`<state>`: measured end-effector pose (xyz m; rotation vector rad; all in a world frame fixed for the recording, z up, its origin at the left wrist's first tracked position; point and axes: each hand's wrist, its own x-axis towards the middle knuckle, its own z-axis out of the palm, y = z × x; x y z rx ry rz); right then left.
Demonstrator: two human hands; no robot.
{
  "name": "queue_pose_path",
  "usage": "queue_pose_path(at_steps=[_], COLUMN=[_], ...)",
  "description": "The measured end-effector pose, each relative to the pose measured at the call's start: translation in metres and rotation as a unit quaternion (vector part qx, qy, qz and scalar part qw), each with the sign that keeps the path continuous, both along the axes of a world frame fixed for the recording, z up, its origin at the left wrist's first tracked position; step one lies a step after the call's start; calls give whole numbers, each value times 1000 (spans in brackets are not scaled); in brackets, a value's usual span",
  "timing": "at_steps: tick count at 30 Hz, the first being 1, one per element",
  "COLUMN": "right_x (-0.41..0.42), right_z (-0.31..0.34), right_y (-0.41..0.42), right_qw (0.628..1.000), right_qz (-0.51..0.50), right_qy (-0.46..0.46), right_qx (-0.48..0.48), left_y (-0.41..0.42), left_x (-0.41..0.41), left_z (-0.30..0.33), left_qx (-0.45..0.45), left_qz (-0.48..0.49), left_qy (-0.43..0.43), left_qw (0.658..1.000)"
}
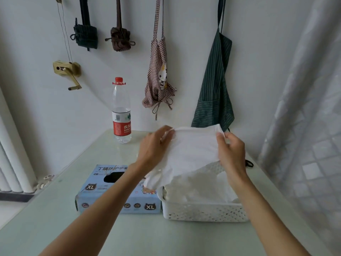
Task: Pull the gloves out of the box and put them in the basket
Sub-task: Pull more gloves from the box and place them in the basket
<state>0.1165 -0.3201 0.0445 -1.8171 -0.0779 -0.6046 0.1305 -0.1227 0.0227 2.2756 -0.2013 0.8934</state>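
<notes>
both hands [155,145] [230,150] hold white glove [191,150] spread above basket [203,211].

Left hand [154,147] and right hand [231,151] pinching the top corners of a white glove [191,152], stretched flat above the white perforated basket [203,212]. More white gloves heaped inside the basket. Blue glove box [103,196] just left of the basket, touching it, on a pale green table [55,209]. Water bottle [121,115] upright farther back. Two aprons hanging on the wall.
</notes>
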Motion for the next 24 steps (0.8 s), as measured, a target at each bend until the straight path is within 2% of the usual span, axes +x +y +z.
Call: queue_pose_path(at_steps=[3,5,8,13,17,20,22,24], right_x=[8,9,8,11,19,21,18,14], right_z=[-47,-65,-70,-69,-72,-74,-73,-71], right_y=[-28,-43,-56,-64,-67,-72,-76,-74], right_qw=[987,966,922,844,818,815,823,853], right_qz=[-59,-102,-151,-175,-160,-162,-175,-131], right_qy=[84,100,96,84,104,113,65,-3], right_qx=[-121,-214,-344,-499,-543,-545,-536,-505], left_y=[-19,-32,-47,-56,-61,-57,-44,-33], left_x=[22,32,43,49,46,41,35,24], left_z=[-41,-55,-62,-70,-65,-48,-38,-33], left_qx=[98,129,189,254,256,202,183,218], left_qz=[-10,-15,-12,6,1,13,2,-71], left_qy=[85,114,132,117,82,50,42,64], left_qw=[992,985,973,960,963,978,982,971])
